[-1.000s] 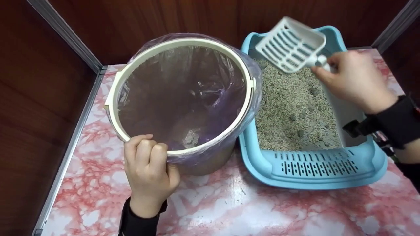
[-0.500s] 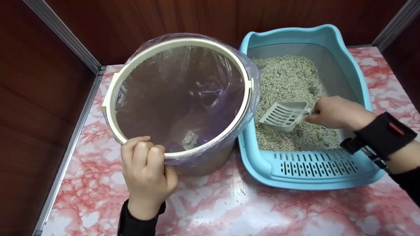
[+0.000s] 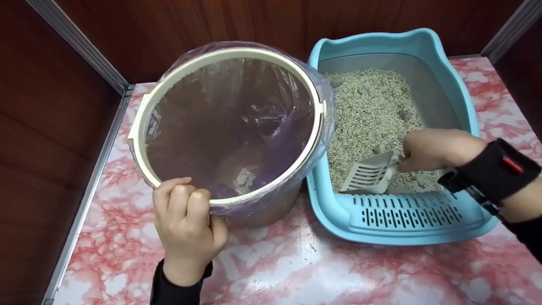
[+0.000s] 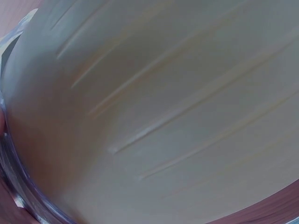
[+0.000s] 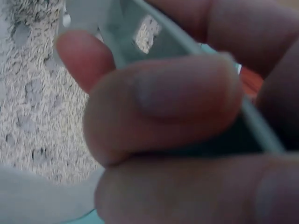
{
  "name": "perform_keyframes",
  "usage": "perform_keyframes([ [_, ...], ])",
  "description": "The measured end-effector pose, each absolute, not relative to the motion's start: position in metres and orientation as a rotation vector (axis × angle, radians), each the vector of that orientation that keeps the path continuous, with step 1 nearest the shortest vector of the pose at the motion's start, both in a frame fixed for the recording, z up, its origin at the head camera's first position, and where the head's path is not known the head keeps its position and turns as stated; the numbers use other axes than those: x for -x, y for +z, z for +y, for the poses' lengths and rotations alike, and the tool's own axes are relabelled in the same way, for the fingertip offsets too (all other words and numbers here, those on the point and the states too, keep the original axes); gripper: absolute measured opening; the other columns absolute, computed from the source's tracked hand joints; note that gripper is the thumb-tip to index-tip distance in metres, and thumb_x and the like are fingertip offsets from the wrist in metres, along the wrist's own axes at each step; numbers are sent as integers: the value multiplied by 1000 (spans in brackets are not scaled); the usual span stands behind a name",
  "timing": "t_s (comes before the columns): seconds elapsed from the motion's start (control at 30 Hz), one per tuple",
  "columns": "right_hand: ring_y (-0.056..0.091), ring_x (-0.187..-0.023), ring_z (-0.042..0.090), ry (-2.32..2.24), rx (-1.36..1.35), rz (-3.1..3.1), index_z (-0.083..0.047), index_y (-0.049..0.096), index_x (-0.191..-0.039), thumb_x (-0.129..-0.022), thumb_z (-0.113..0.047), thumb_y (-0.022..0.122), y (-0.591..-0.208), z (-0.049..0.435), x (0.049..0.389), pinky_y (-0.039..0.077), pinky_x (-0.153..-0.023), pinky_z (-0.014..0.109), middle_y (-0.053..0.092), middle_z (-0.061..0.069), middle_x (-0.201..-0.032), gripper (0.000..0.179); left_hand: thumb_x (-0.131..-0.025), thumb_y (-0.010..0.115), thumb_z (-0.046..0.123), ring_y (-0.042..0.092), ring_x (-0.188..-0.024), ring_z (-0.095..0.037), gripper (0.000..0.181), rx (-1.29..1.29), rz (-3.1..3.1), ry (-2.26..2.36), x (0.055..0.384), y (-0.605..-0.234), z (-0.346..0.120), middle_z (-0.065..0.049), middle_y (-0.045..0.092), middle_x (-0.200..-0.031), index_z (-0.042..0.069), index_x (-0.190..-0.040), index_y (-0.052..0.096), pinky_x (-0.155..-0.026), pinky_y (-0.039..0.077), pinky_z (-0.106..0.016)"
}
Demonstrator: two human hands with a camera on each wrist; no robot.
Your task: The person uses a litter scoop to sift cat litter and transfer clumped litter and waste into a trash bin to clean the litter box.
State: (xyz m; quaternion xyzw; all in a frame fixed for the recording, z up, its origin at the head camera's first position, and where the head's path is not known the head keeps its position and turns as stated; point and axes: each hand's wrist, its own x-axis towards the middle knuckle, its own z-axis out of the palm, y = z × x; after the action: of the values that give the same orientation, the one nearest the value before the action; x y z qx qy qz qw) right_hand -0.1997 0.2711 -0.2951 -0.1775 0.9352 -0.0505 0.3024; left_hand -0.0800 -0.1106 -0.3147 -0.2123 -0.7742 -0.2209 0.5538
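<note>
My left hand [image 3: 186, 224] grips the near rim of a cream bucket [image 3: 142, 123], fingers over the edge and thumb outside. A thin purple plastic bag [image 3: 262, 144] lines the bucket, and a grey clump [image 3: 244, 181] lies at its bottom. In the left wrist view the bucket's ribbed outer wall [image 4: 187, 116] fills most of the picture. My right hand [image 3: 436, 148] holds a pale grey slotted litter scoop [image 3: 368, 173] by its handle. The scoop tilts down at the front left of the litter [image 3: 372, 106]. In the right wrist view curled fingers [image 5: 163, 102] wrap the handle.
A blue litter box [image 3: 423, 235] with a slotted front ledge stands right of the bucket, close beside it. Grey clumps dot its litter. Both stand on a red-and-white marbled surface [image 3: 271, 271], with dark wooden panels [image 3: 254, 21] behind and at the sides.
The scoop has come down from above the back of the litter box to the litter near its front ledge, with my right hand. My left hand keeps its hold on the bucket rim.
</note>
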Motion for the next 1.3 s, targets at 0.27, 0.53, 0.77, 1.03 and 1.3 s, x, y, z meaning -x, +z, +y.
perform_keyframes([
  [0.27,40,-52,12,-201,360,2485,-7,61,-77,-90,-29,60,-303,238,193,37,-44,25,50,1,-65,25,-62,34,4,46,-74,-43,11,496,-1814,-522,80,-315,-110,-12,36,-66,1,-71,39,-76,43,-47],
  [0.53,41,-53,15,-226,282,2528,-3,64,-87,-93,-26,57,-308,217,192,40,-46,28,53,6,-69,25,-63,35,3,46,-73,-42,9,492,-1799,-518,81,-315,-110,-13,36,-67,1,-71,39,-75,43,-47],
  [0.77,37,-47,9,-323,130,2563,6,63,-100,-99,-23,48,-330,205,200,38,-40,21,50,6,-66,33,-66,39,3,46,-73,-42,6,491,-1790,-518,81,-316,-110,-13,36,-67,1,-71,40,-75,43,-47],
  [1.03,36,-46,10,-337,42,2604,-4,59,-78,-100,-25,44,-339,196,214,36,-40,22,47,4,-64,33,-64,37,4,46,-73,-42,7,487,-1787,-528,80,-317,-109,-13,36,-67,1,-70,39,-75,43,-47],
  [1.3,42,-49,15,-363,45,2673,5,62,-102,-100,-22,42,-349,191,227,42,-41,28,58,17,-79,33,-63,36,3,46,-76,-43,9,492,-1804,-531,80,-316,-110,-14,37,-68,1,-70,39,-75,43,-47],
])
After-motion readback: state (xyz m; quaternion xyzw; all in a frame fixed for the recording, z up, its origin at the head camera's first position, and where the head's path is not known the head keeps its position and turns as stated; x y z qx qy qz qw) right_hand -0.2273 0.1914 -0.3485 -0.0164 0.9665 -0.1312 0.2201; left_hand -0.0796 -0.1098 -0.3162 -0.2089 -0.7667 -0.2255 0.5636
